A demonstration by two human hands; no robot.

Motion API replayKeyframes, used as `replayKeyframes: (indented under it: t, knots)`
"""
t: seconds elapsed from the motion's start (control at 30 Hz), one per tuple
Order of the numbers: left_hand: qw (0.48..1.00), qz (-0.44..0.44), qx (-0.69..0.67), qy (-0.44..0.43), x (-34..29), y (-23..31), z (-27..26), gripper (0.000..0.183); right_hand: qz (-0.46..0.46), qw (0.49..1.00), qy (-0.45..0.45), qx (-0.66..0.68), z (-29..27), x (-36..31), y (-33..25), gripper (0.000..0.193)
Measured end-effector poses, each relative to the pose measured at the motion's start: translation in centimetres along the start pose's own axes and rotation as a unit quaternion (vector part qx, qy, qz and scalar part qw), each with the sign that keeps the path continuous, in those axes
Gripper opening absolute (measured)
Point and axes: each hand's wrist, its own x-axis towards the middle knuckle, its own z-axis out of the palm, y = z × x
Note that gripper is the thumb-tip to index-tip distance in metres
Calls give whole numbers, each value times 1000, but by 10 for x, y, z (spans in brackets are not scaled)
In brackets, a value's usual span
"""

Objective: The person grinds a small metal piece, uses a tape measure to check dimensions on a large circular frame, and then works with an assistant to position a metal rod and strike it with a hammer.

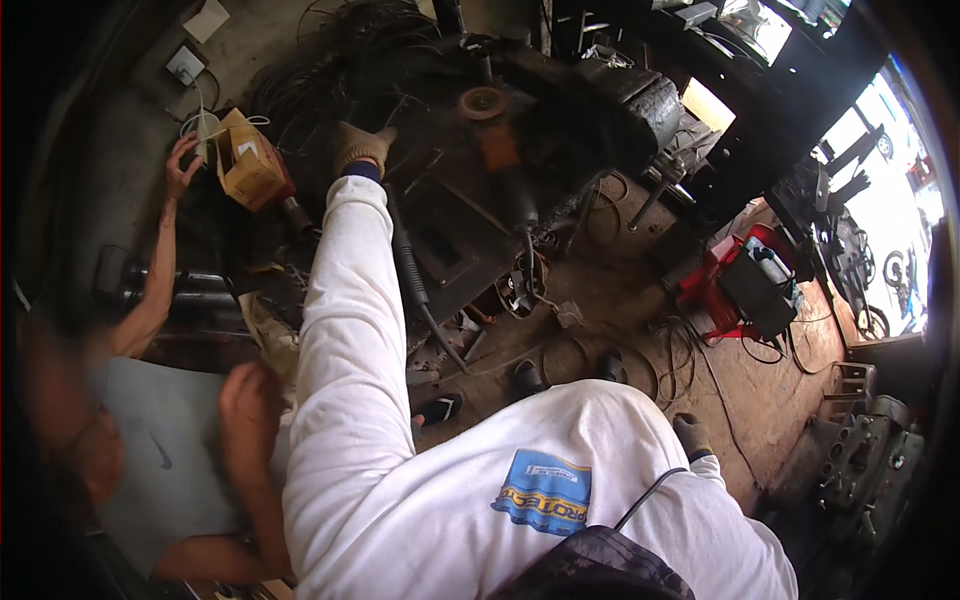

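Note:
My left arm stretches forward over a dark workbench, and my left hand is in a tan work glove. It rests at the edge of a tangle of black wire; its fingers are too dark and blurred to read. To the right of it, an angle grinder with an orange body and a round disc lies on the bench. Low beside my body at the right, my gloved right hand hangs over the floor, away from the bench. Its fingers are not clearly visible.
At left, a co-worker in a grey shirt reaches to a white power strip beside a cardboard box. A red plastic chair bears a dark case. Cables loop across the floor; a metal engine part stands right.

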Motion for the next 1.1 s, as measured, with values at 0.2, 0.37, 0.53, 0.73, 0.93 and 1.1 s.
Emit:
replayKeyframes:
  t: [0.2,0.37,0.53,0.73,0.93,1.1]
  knots:
    - [996,44,37,62,7,-17,14,77,5,1000,-11,-10,-7,1,2,32]
    - [988,153,15,25,-65,6,-25,56,20,998,-13,60,-13,26,21,34]
    - [956,249,14,-156,-168,-6,-32,46,-31,998,-35,-46,-27,31,1,37]
    - [810,195,-192,-519,-354,91,-49,34,-211,964,43,-159,-115,98,13,37]
    - [733,423,71,-528,-509,157,60,43,-140,954,238,-119,-326,190,-48,61]
    - [699,428,172,-546,-587,175,123,55,-163,941,285,-79,-478,182,-116,69]
